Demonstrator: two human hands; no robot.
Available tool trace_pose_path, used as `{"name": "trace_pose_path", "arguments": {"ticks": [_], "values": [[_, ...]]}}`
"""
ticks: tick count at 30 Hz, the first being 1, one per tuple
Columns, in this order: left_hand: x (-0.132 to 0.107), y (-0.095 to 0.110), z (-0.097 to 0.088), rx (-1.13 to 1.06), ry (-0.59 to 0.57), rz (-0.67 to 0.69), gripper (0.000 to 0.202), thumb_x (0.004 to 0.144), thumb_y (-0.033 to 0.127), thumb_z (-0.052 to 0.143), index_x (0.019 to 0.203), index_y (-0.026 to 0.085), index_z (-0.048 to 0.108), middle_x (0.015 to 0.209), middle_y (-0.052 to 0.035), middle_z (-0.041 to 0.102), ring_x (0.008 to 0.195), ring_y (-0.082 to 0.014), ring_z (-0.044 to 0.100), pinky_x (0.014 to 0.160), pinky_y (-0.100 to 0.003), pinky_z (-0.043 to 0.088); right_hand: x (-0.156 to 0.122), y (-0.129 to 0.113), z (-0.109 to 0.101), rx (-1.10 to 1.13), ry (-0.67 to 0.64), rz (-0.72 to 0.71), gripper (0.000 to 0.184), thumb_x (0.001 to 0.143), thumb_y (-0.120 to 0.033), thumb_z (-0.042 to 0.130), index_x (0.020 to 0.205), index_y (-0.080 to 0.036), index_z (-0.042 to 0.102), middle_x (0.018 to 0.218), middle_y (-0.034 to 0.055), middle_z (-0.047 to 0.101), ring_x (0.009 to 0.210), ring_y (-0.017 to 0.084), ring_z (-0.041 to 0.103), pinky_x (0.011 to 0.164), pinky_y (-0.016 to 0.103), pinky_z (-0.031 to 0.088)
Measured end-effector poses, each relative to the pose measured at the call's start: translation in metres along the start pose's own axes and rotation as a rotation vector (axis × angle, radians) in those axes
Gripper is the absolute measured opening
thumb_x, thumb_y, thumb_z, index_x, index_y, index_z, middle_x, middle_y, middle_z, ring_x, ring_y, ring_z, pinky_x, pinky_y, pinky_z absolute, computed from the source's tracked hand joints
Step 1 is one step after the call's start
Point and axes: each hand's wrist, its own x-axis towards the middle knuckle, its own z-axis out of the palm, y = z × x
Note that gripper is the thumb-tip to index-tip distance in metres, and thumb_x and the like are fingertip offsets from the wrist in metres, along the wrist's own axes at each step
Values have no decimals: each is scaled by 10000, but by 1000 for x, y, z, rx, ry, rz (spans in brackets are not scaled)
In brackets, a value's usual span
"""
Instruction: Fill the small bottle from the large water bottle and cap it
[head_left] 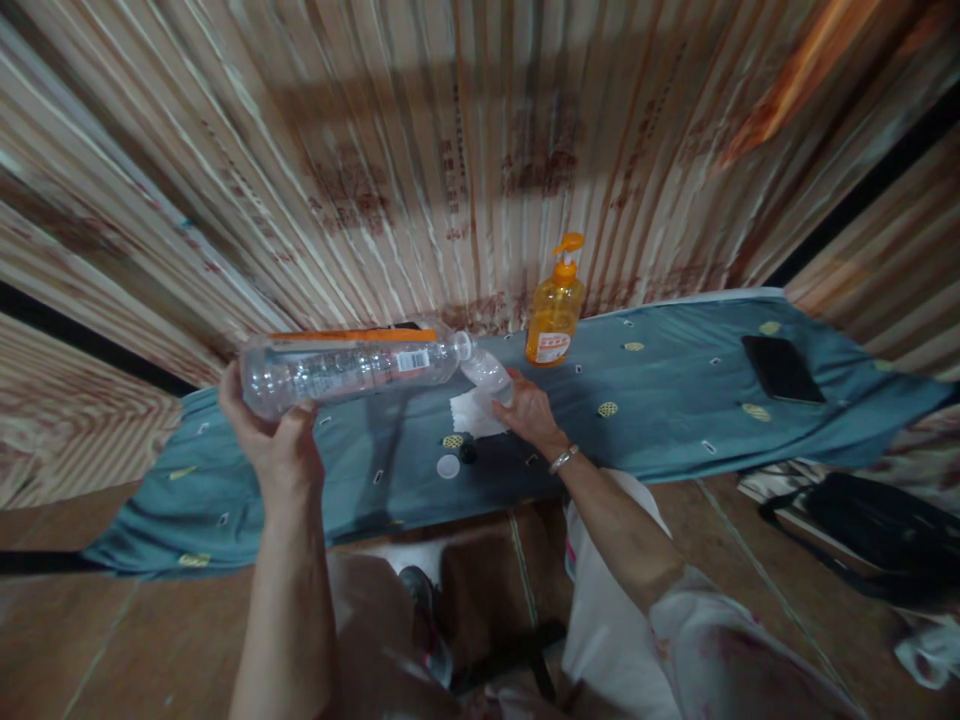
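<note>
My left hand [274, 430] is wrapped round the base of a large clear plastic bottle [352, 368] with an orange-edged label, held lying nearly level above the cloth. Its mouth points right and meets a small clear plastic bottle [489, 374]. Closed round the lower end of that small bottle is my right hand [529, 408], with a bracelet on the wrist. Whether liquid passes between the two I cannot tell. Beneath them a white paper piece [476, 413] lies on the cloth. Nearer me are a whitish round cap [448, 466] and a small dark cap [468, 453].
An orange pump bottle [553, 318] stands upright near the curtain [465, 180]. A black phone [782, 368] lies on the right of the green-blue cloth [652, 380]. On the floor at right is a black bag [877, 530]. Dark poles rise at both sides.
</note>
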Motion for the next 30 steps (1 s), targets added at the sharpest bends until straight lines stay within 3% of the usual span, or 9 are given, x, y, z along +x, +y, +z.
{"name": "trace_pose_path", "arguments": {"ticks": [2,8,14,18,21,25,30], "values": [[-12,3,1,-93,32,-108,817,513,327,727,1288,263,474,1304,-56,550,1055,-218,554,739,-289,513,0,0,0,2,-4,3,539,837,-286,639,1328,-109,505,1194,208,685,1099,314,671,991,452,526],[-45,11,3,-274,48,-402,797,497,219,761,1249,360,538,1264,-24,590,1025,-197,574,714,-263,526,1,1,1,6,15,15,558,826,-264,664,1329,-85,502,1225,215,676,1125,308,665,1004,433,524],[-72,-4,-1,-279,18,-608,733,491,240,815,1182,350,598,1131,-27,634,987,-195,616,763,-298,558,2,2,2,-3,15,18,573,826,-269,668,1332,-61,496,1219,222,676,1112,312,674,991,422,529],[-85,-16,-3,-273,14,-679,786,457,232,848,1182,351,567,1233,-26,619,1028,-206,626,774,-298,560,2,2,3,-6,19,22,580,830,-278,666,1331,-46,488,1192,216,687,1095,309,677,972,407,532],[-94,-23,-3,-228,-19,-708,769,459,264,859,1164,338,559,1305,-45,600,1081,-257,628,768,-353,582,2,2,3,-4,28,9,563,828,-288,666,1318,-67,500,1181,210,691,1071,308,678,954,406,535],[-106,-32,-1,-177,-9,-736,720,439,298,867,1097,293,575,1234,-60,638,1114,-287,635,883,-416,569,2,1,1,0,18,20,562,820,-276,667,1317,-73,504,1184,200,691,1066,302,675,949,400,533],[-117,-43,2,-109,-19,-714,825,383,273,895,1137,297,559,1200,-41,645,1164,-282,613,1004,-386,506,2,0,1,-14,17,43,587,816,-284,675,1325,-53,495,1170,219,696,1073,313,678,949,403,532]]}}
